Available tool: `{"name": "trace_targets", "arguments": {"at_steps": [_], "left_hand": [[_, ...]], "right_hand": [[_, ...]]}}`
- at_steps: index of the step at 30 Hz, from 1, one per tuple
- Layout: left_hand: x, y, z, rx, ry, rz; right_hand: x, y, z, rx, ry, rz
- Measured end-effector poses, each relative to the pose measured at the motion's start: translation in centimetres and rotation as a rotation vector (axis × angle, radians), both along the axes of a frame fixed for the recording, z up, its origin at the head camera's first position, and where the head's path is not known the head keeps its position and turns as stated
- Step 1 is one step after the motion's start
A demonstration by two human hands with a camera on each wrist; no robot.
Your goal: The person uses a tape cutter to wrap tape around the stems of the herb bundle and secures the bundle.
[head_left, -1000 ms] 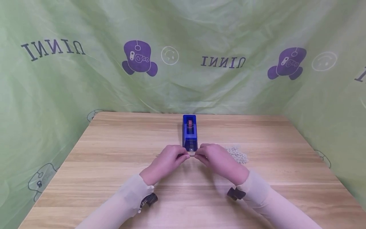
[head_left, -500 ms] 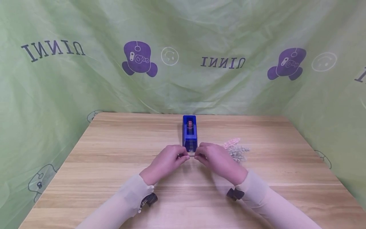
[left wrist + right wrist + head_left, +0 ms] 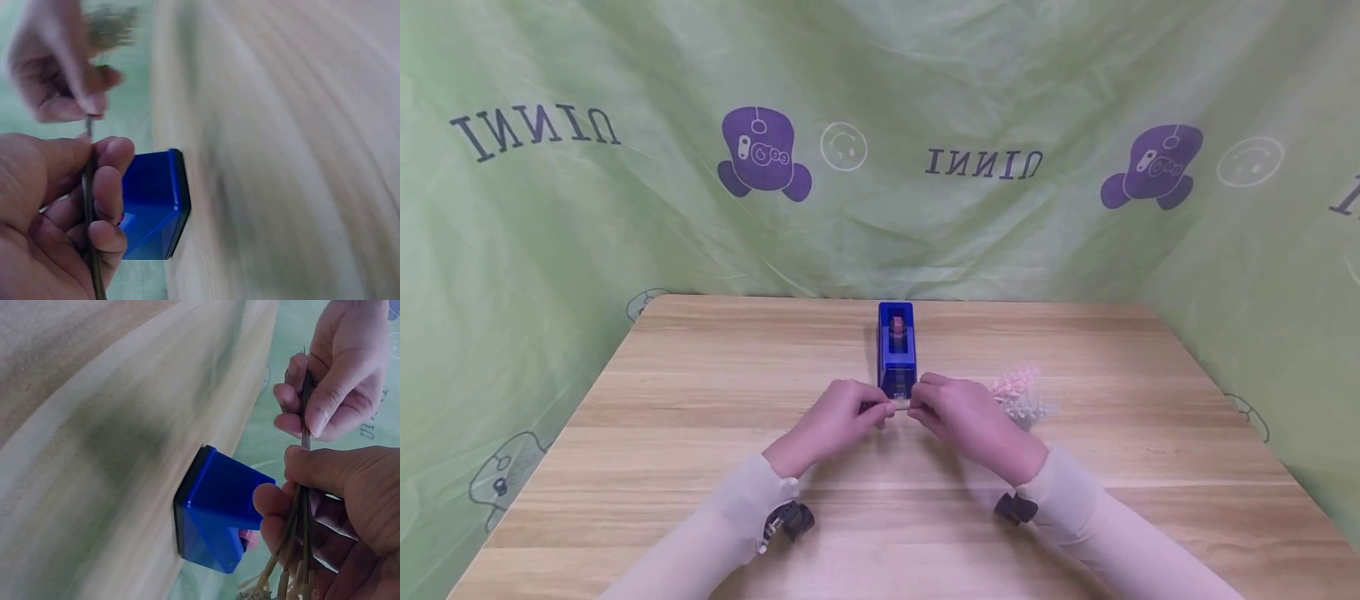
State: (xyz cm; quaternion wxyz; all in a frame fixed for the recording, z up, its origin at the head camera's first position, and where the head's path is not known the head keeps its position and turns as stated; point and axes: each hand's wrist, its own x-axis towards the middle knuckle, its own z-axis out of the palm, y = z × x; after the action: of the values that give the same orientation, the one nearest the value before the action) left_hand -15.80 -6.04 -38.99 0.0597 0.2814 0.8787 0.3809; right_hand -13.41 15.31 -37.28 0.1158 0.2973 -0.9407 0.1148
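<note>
Between both hands runs a thin bundle of flower stems (image 3: 305, 441), held level just in front of a blue tape dispenser (image 3: 897, 350). My left hand (image 3: 837, 422) pinches the stems between thumb and fingers, and their thin ends lie along its palm. A short way to the right, my right hand (image 3: 976, 423) pinches the same bundle nearer the blooms. Beyond that hand, pink flowers (image 3: 1015, 384) and pale grey flowers (image 3: 1028, 411) stick out, blurred. In the right wrist view, several brown stems fan out below the right thumb. A lighter wrapped-looking stretch shows between the hands.
The dispenser stands on the wooden table (image 3: 737, 350), with a pinkish roll core (image 3: 897, 326) inside it. A green printed cloth (image 3: 880, 225) hangs behind and at both sides of the table.
The bundle has turned about its length: pink flowers have come into view beside the grey ones. A pale strip seen between the fingertips earlier no longer shows. Both hands stay nearly in place.
</note>
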Motion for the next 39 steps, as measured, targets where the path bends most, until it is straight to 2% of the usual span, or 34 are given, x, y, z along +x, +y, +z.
{"name": "trace_targets", "arguments": {"at_steps": [4,7,10,20,28,31,39], "left_hand": [[-0.35,-0.20,0.44,0.031,-0.042,0.009],[-0.46,-0.17,0.60,0.029,-0.031,-0.003],[-0.50,-0.11,0.53,0.027,-0.016,-0.010],[-0.53,0.09,0.29,0.011,0.012,-0.012],[-0.63,0.09,-0.01,0.017,0.025,-0.024],[-0.64,0.07,-0.06,0.020,0.041,-0.026],[-0.81,0.16,-0.05,0.028,0.058,-0.027]], "right_hand": [[-0.10,-0.24,0.11,0.033,0.044,0.011],[-0.17,-0.32,0.15,0.052,0.059,0.011],[-0.16,-0.32,0.20,0.055,0.029,0.002],[0.19,-0.32,0.74,0.058,-0.156,-0.049],[-0.10,-0.07,1.03,-0.098,-0.374,-0.089],[-0.30,-0.04,1.01,-0.118,-0.372,-0.086],[-0.37,0.10,0.91,-0.128,-0.287,-0.068]]}}
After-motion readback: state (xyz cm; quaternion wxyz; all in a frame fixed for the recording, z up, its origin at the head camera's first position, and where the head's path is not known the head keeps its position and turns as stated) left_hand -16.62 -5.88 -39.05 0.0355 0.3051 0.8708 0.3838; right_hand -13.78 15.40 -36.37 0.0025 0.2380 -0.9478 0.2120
